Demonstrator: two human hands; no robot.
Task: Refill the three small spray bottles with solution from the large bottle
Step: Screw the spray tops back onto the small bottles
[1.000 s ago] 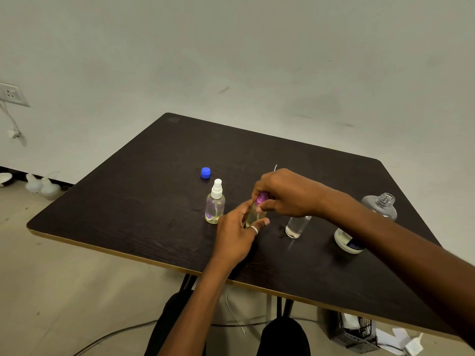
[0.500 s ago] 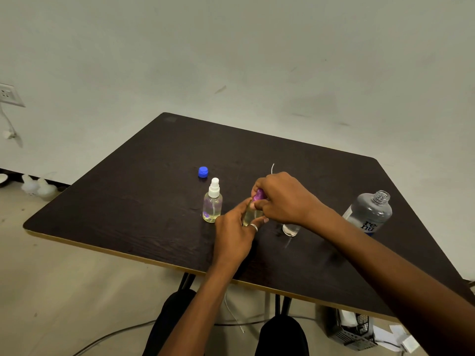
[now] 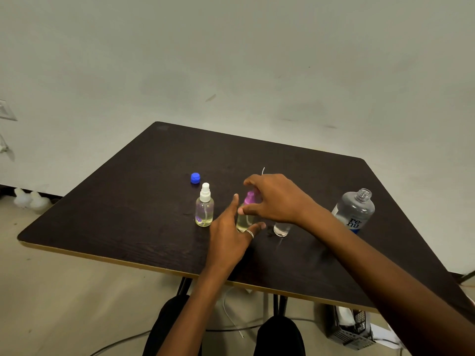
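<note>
1. Since half a second ago, right hand [image 3: 276,199] fingers have loosened around the purple spray cap [image 3: 249,197], which now shows more fully; left hand [image 3: 231,233] fingers have spread away from the bottle's side.
2. Middle spray bottle [image 3: 244,222] — upright on the dark table [image 3: 128,209], pale yellowish liquid inside. Purple spray cap sits on its neck, between right thumb below and curled fingers above; actual contact cannot be told.
3. Left hand — fingers [image 3: 234,201] extended and parted, index pointing up just left of the bottle, ringed finger at its base; not closed on anything.
4. Left spray bottle [image 3: 204,210] — white pump top, upright, just left of the left index finger, apart from it.
5. Right small bottle [image 3: 282,229] — clear, mostly hidden under the right wrist.
6. Large bottle [image 3: 354,210] — uncapped, upright at right, well clear of both hands.
7. Blue cap [image 3: 195,178] — loose on the table, far side of the left spray bottle.
</note>
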